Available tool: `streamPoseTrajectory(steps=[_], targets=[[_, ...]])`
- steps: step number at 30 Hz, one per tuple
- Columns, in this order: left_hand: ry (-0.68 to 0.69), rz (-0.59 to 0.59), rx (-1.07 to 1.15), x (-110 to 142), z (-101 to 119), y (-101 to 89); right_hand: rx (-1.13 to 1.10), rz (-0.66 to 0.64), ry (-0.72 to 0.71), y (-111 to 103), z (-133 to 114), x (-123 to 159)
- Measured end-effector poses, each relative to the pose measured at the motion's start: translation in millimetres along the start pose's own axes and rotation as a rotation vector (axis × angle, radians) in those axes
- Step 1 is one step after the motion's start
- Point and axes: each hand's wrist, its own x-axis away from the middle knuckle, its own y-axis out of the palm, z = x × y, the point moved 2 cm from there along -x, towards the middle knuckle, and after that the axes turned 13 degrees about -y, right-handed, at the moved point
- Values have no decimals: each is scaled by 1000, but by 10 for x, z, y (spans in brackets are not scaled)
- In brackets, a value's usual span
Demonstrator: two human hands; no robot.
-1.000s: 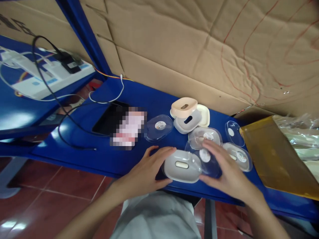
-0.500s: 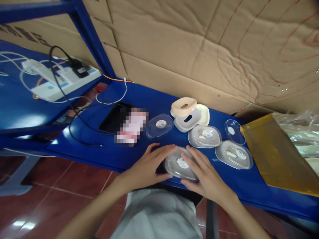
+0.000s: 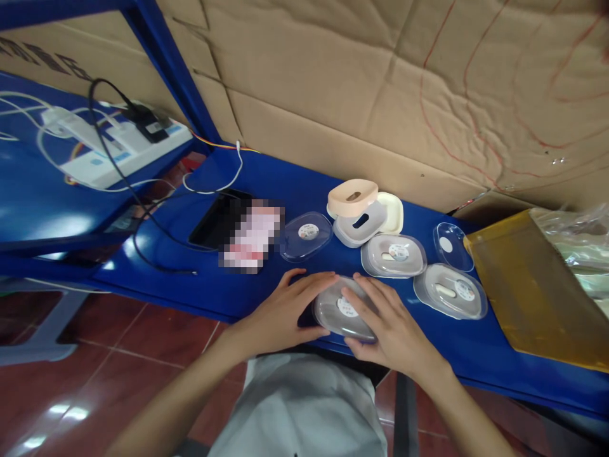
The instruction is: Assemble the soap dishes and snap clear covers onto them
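At the near edge of the blue bench, both my hands are around a grey soap box (image 3: 333,311) with a clear lid and a round white sticker. My left hand (image 3: 290,311) grips its left side, fingers on the far rim and thumb at the near edge. My right hand (image 3: 390,317) holds the right side, one finger reaching over the lid by the sticker. Just beyond sit two lidded soap boxes, one grey (image 3: 394,257) and another (image 3: 450,292) to its right. A loose clear lid (image 3: 307,237) lies beyond my left hand.
Behind are an open peach soap box (image 3: 353,197), a grey one (image 3: 359,225) and a cream piece (image 3: 392,214). Another clear lid (image 3: 454,246) lies near a brown-taped carton (image 3: 537,292). At left are a phone (image 3: 254,238), black cable (image 3: 157,270) and power strip (image 3: 128,152).
The view has shifted slightly, so the bench items appear a little higher. Both hands stay around the same soap box, with hardly any movement.
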Motion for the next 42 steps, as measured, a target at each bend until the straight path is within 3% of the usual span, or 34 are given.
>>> streamPoseTrajectory(steps=[9,17,20,22,25,28,31,33,36,39,42], targets=[[15,-18,-10,4,1,-1,23,59,4,74,-27,28],[-8,49,-25,44,-15,18,63,2,31,101,26,-11],[9,78,-42,62,-5,13,118,-47,20,16,52,-90],[22,102,-51,67,1,7,127,-53,-14,-164,119,-103],[29,159,-59,61,14,-6,189,84,117,-605,436,3],[70,234,-114,54,40,-6,275,151,557,-975,1026,267],[87,350,-182,51,56,10,206,-9,1020,-1023,1625,596],[71,421,-218,47,59,25,170,-47,1089,-933,1887,744],[9,487,-260,35,66,35,142,-13,1069,-768,2073,844],[-47,532,-277,20,95,20,105,65,1007,-717,2079,855],[-55,564,-306,-3,134,6,4,208,902,-824,1919,827]])
